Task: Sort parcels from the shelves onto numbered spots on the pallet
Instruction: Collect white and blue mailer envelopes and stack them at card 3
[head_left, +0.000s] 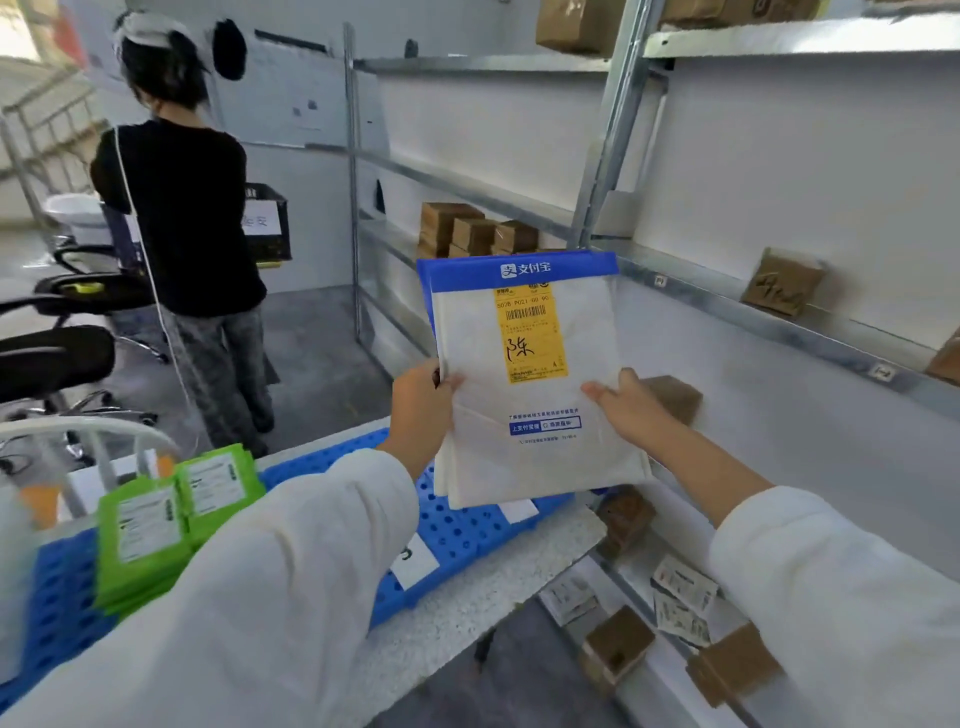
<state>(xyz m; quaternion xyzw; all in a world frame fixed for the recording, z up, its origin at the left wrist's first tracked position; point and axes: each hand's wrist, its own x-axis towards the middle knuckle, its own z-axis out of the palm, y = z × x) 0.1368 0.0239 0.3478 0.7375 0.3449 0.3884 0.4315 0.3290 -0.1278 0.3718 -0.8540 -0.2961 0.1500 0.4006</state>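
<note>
1. The person's left hand (423, 402) is reaching forward from a white sleeve and pinching the left edge of a white mailer (530, 457), with the thumb on the front face and the fingers tucked behind.
2. The right hand (631, 408) is gripping the mailer's right edge. Its thumb is lying across the front, and the other fingers are mostly hidden behind the bag.
3. Both forearms are stretching out at about the same height, holding the mailer upright in the air with its face towards the camera.
4. The mailer is carrying a blue band across the top and a yellow label (532, 332) with a barcode and handwriting. It is hanging over the far edge of the blue pallet (457, 525), in front of the metal shelves (727, 296).
5. The pallet is lying on a pale table and holding stacks of green parcels (171, 514) at its left part. White tags (413, 564) are sitting on its bare right part.
6. The shelves are holding brown boxes (467, 231) behind the mailer, and a brown parcel (784, 283) is leaning against the wall to the right.
7. The bottom shelf is holding more brown cartons (618, 644) and white paper packets (683, 587).
8. Another person (182, 208) in black is standing at the left, facing away, beside a black crate (270, 223).
</note>
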